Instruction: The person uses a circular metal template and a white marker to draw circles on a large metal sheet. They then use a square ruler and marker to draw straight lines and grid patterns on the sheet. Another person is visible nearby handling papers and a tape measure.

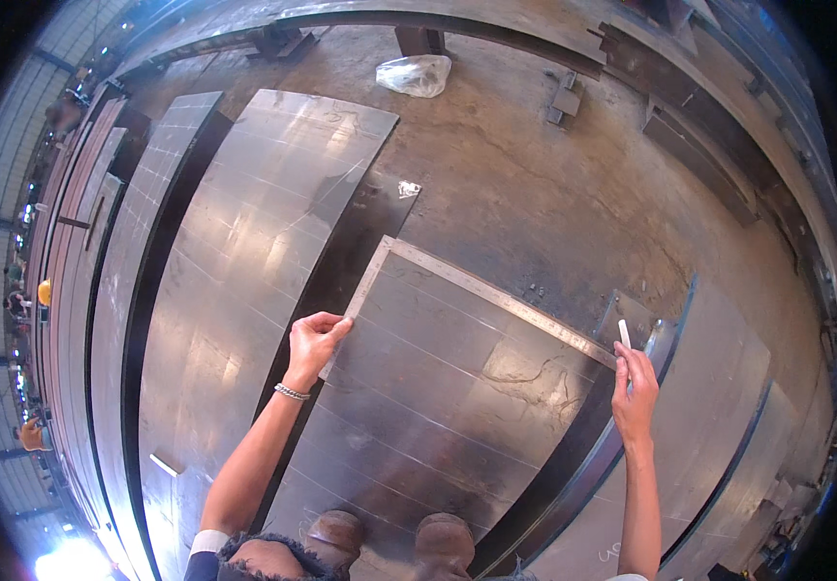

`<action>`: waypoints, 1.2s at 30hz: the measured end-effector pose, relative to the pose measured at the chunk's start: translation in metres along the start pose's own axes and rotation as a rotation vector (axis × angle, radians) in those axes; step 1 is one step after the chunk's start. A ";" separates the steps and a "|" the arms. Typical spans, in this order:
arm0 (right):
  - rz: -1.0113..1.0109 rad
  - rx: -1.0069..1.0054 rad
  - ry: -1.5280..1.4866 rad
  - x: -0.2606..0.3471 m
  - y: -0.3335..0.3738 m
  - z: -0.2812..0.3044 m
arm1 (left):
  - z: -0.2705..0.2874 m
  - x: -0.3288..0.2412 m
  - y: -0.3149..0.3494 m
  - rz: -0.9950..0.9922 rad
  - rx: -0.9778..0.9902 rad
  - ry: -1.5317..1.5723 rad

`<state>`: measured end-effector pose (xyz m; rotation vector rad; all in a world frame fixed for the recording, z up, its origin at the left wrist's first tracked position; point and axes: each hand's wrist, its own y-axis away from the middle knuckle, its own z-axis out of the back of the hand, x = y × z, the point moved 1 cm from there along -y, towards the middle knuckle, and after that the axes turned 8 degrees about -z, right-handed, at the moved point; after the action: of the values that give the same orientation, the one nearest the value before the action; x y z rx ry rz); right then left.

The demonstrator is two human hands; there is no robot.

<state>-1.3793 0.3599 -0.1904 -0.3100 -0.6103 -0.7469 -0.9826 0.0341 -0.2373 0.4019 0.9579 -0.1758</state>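
Note:
A flat metal try square (pixel 496 298) lies on the far end of the steel plate (pixel 418 387) under my boots, its corner at the plate's far left corner. My left hand (pixel 317 341) pinches the shorter leg along the plate's left edge. In my right hand (pixel 635 381), closed fingers hold a white chalk stick (pixel 624 334) pointing up. The same fingers are at the right end of the long leg; whether they grip it I cannot tell. Faint pale lines cross the plate.
More steel plates stand to the left (pixel 254 223) and right (pixel 699 387), with dark gaps between. A clear plastic bag (pixel 415 76) lies on the floor ahead. Steel beams (pixel 699 126) run along the far right. A small white bar (pixel 165 465) rests on the left plate.

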 end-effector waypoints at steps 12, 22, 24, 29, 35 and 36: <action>-0.069 -0.038 -0.167 0.038 -0.004 -0.007 | 0.003 -0.002 0.003 -0.013 -0.007 -0.006; -0.003 -0.042 -0.047 0.030 -0.003 -0.010 | 0.002 -0.008 0.004 -0.032 0.036 -0.010; 0.012 -0.041 -0.079 0.033 -0.005 -0.011 | 0.002 -0.002 0.002 -0.031 0.024 0.043; -0.018 -0.019 -0.103 0.038 -0.003 -0.007 | 0.000 0.000 0.003 -0.010 0.023 0.082; -0.001 -0.023 -0.238 0.062 -0.021 -0.034 | 0.001 0.003 0.002 -0.036 0.003 0.080; 0.043 -0.012 -0.227 0.072 -0.027 -0.044 | 0.003 0.005 0.001 -0.040 0.004 0.080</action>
<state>-1.3396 0.2812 -0.1785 -0.4213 -0.8111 -0.6786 -0.9771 0.0346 -0.2400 0.3955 1.0455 -0.1993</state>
